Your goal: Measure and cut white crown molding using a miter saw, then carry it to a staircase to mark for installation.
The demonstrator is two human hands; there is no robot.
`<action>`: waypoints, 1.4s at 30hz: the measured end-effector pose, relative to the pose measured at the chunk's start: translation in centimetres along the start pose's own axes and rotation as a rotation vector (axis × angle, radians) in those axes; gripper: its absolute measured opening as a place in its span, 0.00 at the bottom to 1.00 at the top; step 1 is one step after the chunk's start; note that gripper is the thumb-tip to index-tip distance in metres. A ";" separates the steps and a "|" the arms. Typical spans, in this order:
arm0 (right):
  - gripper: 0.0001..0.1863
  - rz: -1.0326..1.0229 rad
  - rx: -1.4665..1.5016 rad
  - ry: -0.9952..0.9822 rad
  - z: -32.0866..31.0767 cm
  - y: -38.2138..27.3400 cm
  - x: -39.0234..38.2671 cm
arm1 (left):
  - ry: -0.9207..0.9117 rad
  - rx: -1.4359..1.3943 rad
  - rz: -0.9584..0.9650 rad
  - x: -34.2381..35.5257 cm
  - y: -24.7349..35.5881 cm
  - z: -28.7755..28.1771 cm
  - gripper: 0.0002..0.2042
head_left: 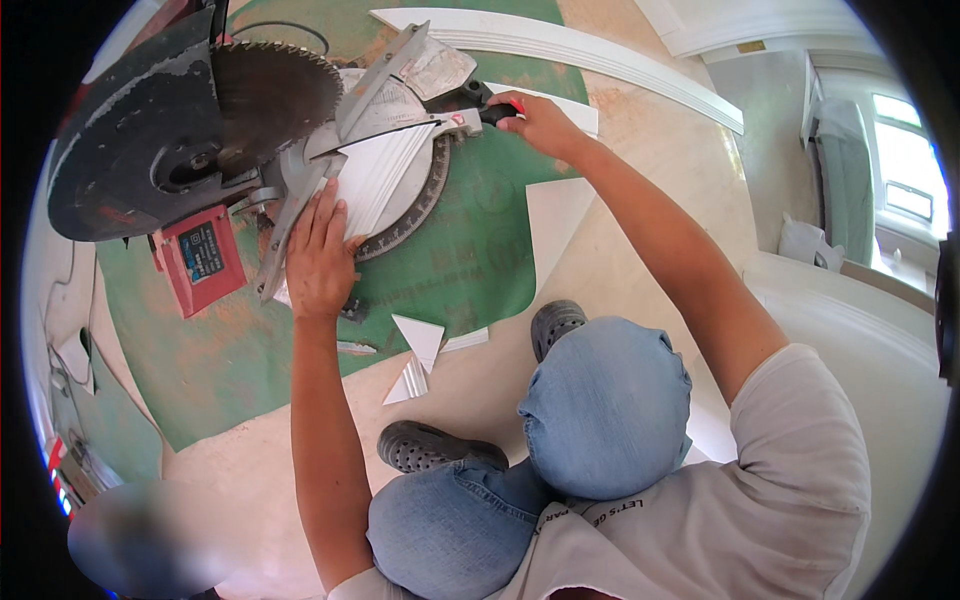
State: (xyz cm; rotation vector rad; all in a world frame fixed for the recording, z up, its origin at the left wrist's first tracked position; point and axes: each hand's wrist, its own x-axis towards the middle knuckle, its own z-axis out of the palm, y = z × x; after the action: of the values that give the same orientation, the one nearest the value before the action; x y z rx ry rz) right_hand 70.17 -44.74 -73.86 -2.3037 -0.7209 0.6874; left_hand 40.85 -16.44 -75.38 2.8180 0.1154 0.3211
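Your L hand (pixel 320 248) lies flat at white trim (pixel 385 175) edge; R hand (pixel 540 127) grips saw (pixel 135 150)'s black handle (pixel 497 113). Trim's prob. light, stiff, chip-prone: press nr. fence (pixel 380 85).

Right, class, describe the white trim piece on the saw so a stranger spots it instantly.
Find the big mitre saw on the green sheet. On its round table, by the left hand, lies a ribbed white trim piece. Unlike the offcuts near the shoes, it rests on the machine.
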 end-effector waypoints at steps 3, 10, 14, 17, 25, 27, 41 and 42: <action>0.19 0.041 0.084 -0.097 -0.5 0.2 0.7 | 0.001 -0.002 -0.002 -0.2 -0.1 -0.1 0.24; 0.20 0.386 0.684 -0.195 -0.6 1.5 2.0 | 0.000 -0.059 -0.007 0.2 0.4 -0.3 0.25; 0.23 0.631 0.853 -0.218 0.2 0.7 2.4 | 0.001 -0.023 0.002 0.0 0.0 -0.4 0.25; 0.23 0.616 0.705 -0.170 -0.3 -0.8 1.7 | 0.004 -0.030 0.001 -0.1 0.0 -0.3 0.25; 0.22 0.396 0.535 -0.088 -0.9 1.0 1.2 | 0.054 -0.040 0.044 0.7 0.2 -0.3 0.25; 0.21 0.645 0.701 -0.168 -1.2 1.0 2.2 | 0.044 -0.041 0.042 0.6 0.1 -0.2 0.24; 0.16 0.453 0.854 -0.214 -0.8 2.1 1.3 | -0.005 -0.069 0.004 0.2 0.2 0.0 0.26; 0.16 0.543 0.895 -0.277 -1.3 1.4 1.7 | 0.006 -0.067 0.001 0.1 0.0 -0.4 0.26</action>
State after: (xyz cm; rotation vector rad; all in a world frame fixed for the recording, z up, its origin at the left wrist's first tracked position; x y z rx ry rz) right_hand 72.64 -45.12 -74.44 -1.5521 0.1461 1.2743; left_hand 40.88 -16.33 -74.95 2.7514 0.1022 0.3276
